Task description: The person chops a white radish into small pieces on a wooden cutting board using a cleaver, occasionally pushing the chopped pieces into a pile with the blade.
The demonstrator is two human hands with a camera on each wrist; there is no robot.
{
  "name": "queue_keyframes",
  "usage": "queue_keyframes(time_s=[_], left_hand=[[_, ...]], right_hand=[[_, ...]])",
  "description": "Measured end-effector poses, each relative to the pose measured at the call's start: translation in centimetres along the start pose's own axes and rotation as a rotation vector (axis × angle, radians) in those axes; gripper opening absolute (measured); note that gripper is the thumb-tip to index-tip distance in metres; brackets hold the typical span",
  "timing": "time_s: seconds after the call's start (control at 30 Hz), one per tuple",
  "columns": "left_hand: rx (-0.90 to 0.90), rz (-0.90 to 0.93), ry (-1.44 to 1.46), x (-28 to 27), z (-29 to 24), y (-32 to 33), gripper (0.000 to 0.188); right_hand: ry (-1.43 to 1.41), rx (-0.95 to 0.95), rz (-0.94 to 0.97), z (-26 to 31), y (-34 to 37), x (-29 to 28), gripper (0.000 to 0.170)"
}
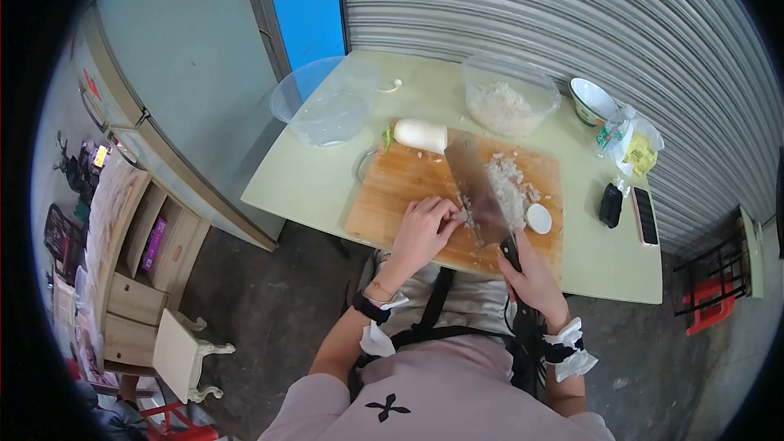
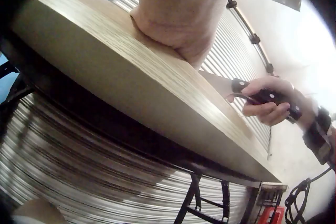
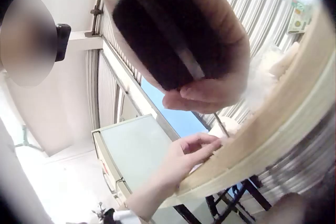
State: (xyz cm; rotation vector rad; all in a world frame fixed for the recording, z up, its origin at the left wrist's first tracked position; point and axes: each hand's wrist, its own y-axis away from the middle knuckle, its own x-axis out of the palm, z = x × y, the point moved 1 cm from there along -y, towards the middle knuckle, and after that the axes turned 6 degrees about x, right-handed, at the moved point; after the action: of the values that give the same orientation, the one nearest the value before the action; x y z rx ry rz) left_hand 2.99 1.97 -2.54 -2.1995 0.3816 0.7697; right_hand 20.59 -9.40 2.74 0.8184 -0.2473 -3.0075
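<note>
My right hand (image 1: 532, 276) grips the black handle of a cleaver (image 1: 476, 188), its broad blade angled over the wooden cutting board (image 1: 371, 204). Left of the blade, my left hand (image 1: 423, 233) has bent fingers and thumb around a small pale radish piece (image 1: 461, 216), mostly hidden by the fingertips. Chopped white radish (image 1: 508, 184) is heaped right of the blade, beside a round radish slice (image 1: 538, 218). A peeled length of white radish (image 1: 420, 135) lies at the board's far edge. In the left wrist view, the right fingers wrap the riveted handle (image 2: 268, 96).
Behind the board stand a clear plastic basin (image 1: 327, 102) and a clear container (image 1: 523, 86) holding chopped white pieces. To the right are a bowl (image 1: 594, 102), a bottle (image 1: 614, 132), a yellow-filled plastic bag (image 1: 641, 153), a black case (image 1: 611, 205) and a phone (image 1: 644, 216).
</note>
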Motion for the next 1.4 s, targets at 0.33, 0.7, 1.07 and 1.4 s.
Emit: queue_keyframes(time_s=[0.33,0.7,1.07,1.4], left_hand=[[-0.037,0.013,0.013,0.2,0.3,-0.1,0.014],[-0.062,-0.005,0.074,0.4,0.5,-0.1,0.013],[-0.069,-0.018,0.1,0.4,0.6,0.1,0.011],[-0.083,-0.098,0.203,0.1,0.3,-0.4,0.011]], right_hand=[[-0.085,0.002,-0.066,-1.0,0.4,0.4,0.028],[0.042,-0.095,-0.121,-0.9,0.5,0.5,0.038],[0.004,-0.015,-0.097,-0.4,0.6,0.6,0.038],[0.124,-0.108,-0.151,-0.8,0.5,1.1,0.037]])
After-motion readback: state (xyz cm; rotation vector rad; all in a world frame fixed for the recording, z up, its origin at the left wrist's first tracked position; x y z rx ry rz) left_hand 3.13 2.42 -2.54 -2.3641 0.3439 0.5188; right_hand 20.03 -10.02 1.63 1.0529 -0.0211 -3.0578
